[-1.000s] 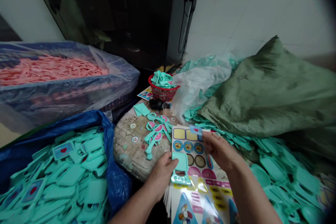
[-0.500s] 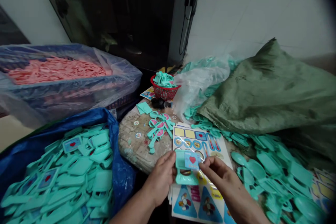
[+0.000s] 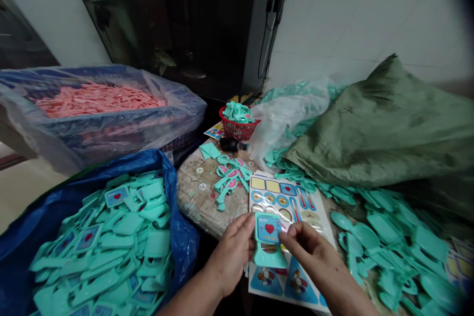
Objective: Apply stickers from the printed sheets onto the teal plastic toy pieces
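My left hand (image 3: 231, 249) grips the left edge of a teal plastic toy monitor (image 3: 270, 259), thumb on its front. A blue sticker with a red heart (image 3: 268, 231) covers the toy's square upper panel. The thumb and bent fingers of my right hand (image 3: 314, 252) are pinched together at the sticker's right edge. Below both hands lies a stack of printed sticker sheets (image 3: 314, 217), with yellow squares, round shapes, thermometers and blue triangles. The fingertips of my left hand are hidden behind the toy.
Left of me, a blue bag (image 3: 177, 256) holds many teal toys, some with heart stickers. Pink pieces (image 3: 99, 100) fill a plastic-lined crate behind it. A red basket (image 3: 239, 131) stands at the table's back. Loose teal pieces (image 3: 392, 242) and a green sack (image 3: 388, 123) lie right.
The heart sticker, earlier offset to the right of the toy's panel, now lies over it. My right fingers stay at its edge. The view has turned slightly left.
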`<state>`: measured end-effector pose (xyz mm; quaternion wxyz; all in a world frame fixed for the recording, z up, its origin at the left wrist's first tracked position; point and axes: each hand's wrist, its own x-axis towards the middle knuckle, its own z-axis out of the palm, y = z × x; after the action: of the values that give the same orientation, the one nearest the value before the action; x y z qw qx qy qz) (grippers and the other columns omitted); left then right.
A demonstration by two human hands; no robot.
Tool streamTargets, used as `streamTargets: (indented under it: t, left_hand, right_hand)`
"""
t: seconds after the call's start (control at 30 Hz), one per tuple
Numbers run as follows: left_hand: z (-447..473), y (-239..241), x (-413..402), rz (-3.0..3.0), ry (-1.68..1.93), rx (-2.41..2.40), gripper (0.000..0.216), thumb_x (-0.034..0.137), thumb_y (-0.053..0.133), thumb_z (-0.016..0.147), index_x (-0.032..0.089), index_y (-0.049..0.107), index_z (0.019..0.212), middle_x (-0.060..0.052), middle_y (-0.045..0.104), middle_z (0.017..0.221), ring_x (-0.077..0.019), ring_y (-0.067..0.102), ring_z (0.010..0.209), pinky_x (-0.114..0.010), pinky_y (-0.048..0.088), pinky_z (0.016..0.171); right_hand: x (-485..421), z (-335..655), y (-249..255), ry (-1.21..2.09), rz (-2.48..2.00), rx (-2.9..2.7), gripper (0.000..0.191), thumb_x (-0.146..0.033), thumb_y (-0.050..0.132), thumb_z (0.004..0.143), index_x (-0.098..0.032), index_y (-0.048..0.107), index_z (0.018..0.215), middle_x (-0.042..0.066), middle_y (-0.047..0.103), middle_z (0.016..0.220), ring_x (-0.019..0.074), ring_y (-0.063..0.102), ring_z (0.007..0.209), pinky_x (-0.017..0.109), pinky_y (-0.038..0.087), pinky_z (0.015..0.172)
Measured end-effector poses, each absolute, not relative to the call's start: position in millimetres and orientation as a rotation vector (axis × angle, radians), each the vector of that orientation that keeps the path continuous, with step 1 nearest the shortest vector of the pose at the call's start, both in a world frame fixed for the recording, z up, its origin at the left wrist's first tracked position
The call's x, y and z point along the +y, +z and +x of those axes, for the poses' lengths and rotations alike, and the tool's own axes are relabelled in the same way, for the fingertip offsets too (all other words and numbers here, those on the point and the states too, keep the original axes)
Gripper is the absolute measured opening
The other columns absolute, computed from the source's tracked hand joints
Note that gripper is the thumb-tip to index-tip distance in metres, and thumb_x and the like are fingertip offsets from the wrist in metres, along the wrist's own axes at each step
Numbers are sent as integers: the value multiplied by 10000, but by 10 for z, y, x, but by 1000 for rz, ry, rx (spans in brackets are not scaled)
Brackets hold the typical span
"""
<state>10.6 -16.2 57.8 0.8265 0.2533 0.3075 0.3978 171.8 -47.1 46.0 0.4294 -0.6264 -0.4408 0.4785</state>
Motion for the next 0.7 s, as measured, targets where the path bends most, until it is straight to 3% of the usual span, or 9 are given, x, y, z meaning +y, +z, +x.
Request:
streamTargets:
  t: [0.47,0.7]
  left_hand:
    - [81,596,-193,529,877,653,302,414,570,805,149,600,945,-86,693,867,-193,654,726,-287,489,674]
    - [69,556,-208,501,868,666,325,367,543,836,150,573,1075,-102,683,931,-189,654,782,-277,493,673]
  right_hand:
    - [-488,1706,444,1188,-1571,-1111,312,-494,613,748,-220,465,718,-53,473,624,111,428,585,228,320,513]
    - [-494,1666,466,1245,-1540,-1069,322,-499,622,737,-226,452,718,-62,463,612,105,425,570,222,350,511]
